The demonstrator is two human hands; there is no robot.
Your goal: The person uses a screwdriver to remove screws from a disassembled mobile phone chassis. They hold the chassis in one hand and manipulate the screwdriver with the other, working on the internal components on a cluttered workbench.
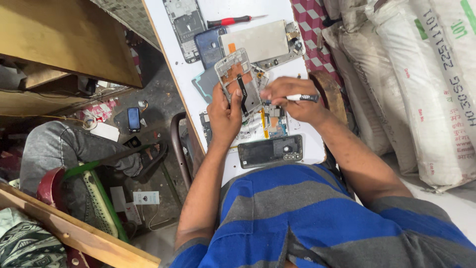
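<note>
Holding: my left hand (225, 116) grips a bare phone frame (239, 82), fingers wrapped around its lower end, tilted up above the white table (163, 30).
Right hand (292, 99): fingers pinched on a slim tool (303, 98), perhaps a small screwdriver, tip at the frame's edge.
Beneath: opened phone (265, 124), dark back cover (270, 150).
Far end: red-handled screwdriver (233, 21).

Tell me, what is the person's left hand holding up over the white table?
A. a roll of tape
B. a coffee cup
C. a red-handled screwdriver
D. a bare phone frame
D: the left hand grips a bare phone frame upright, while the red-handled screwdriver lies untouched at the far end of the table.
</note>
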